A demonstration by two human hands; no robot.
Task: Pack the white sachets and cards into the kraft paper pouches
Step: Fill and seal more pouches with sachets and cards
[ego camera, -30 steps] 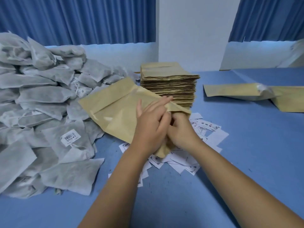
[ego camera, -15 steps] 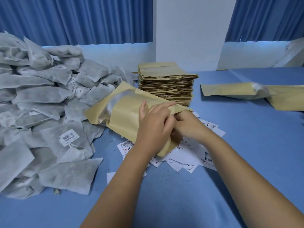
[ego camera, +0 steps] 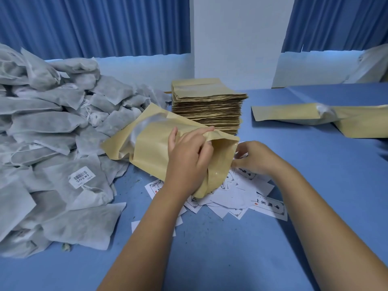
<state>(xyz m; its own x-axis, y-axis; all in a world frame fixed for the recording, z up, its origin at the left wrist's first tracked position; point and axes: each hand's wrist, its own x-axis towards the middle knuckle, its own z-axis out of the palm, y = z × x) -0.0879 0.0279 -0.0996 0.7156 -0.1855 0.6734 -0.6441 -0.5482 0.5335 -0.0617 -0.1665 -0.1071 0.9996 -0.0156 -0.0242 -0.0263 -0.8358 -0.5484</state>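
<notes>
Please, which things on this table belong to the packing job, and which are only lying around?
Belong to the job:
- open pouch, gripped by the left hand
- right hand at its mouth
- sachet pile
- loose cards
- stack of empty pouches
- filled pouches

Only around:
- blue curtains
- white pillar

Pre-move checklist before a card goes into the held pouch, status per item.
1. Mouth of kraft pouch open: ok, left hand grips its upper lip.
2. Sachet already inside: cannot tell.
3. Card pinched by right hand: cannot tell, its fingers curl right at the mouth.
4. Spare cards on the table under the mouth: ok.
5. Stock in sachet pile at the left: ok.
6. Empty pouch stack behind, not toppled: ok.
</notes>
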